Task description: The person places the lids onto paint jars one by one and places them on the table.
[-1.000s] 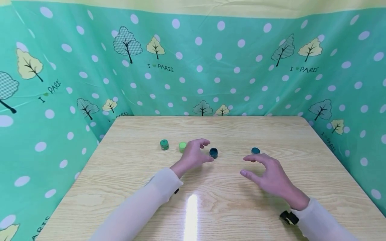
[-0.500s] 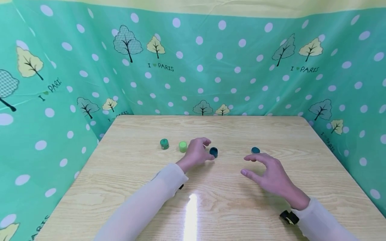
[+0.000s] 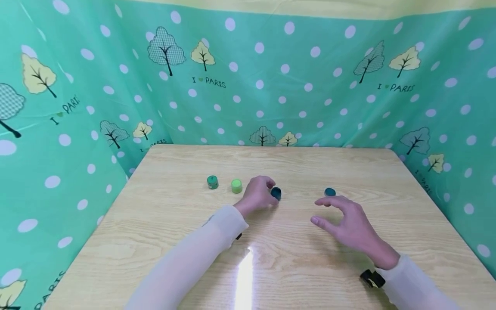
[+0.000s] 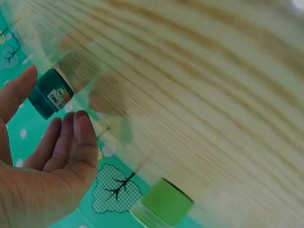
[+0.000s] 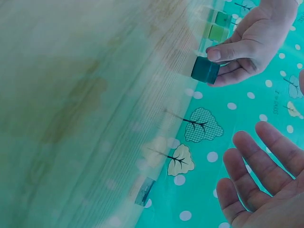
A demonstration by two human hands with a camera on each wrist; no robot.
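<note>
Hanging across the upper frame, the curtain read "I PARIS", a small heart between the words. The table spread below. Right of centre, the right hand held nothing, its fingers loosely apart. Near centre, the left hand curved thumb and fingers about the dark teal jar; whether they pinched it could not be told. The jar seemed light, stiff and rather slippery, best taken by its sides. Its pale label was too unclear to read
</note>
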